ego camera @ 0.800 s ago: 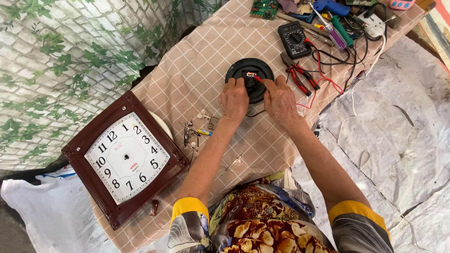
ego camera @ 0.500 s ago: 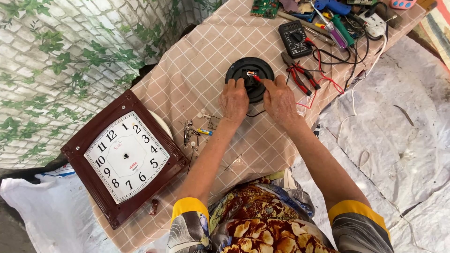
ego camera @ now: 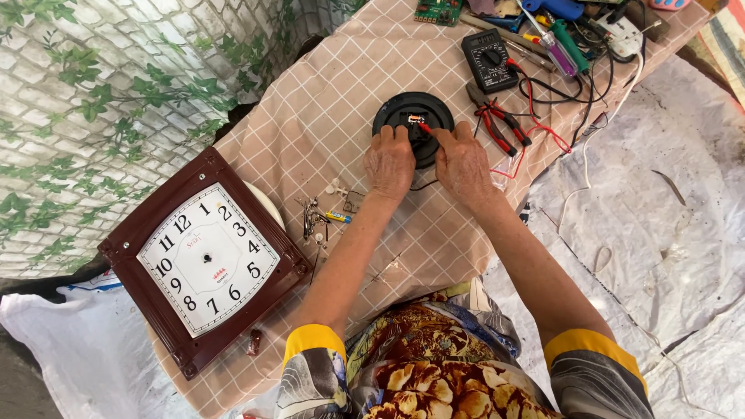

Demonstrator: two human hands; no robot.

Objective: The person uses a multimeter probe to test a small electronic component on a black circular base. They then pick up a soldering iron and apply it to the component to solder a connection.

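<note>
A round black disc-shaped part (ego camera: 396,109) lies on the checked cloth at the top middle. My left hand (ego camera: 389,161) rests on its near left edge, fingers curled on it. My right hand (ego camera: 461,161) sits at its near right edge and holds a thin red probe (ego camera: 424,127) whose tip touches a small metal piece at the disc's centre. Both hands are side by side, nearly touching.
A square brown-framed wall clock face (ego camera: 206,259) lies at the left. Small screws and a tiny battery (ego camera: 338,217) sit between clock and hands. Black multimeter (ego camera: 489,60), red-handled pliers (ego camera: 498,124), wires and tools crowd the top right. White sheeting (ego camera: 667,233) covers the right.
Both hands stay on the black disc; they have shifted only slightly.
</note>
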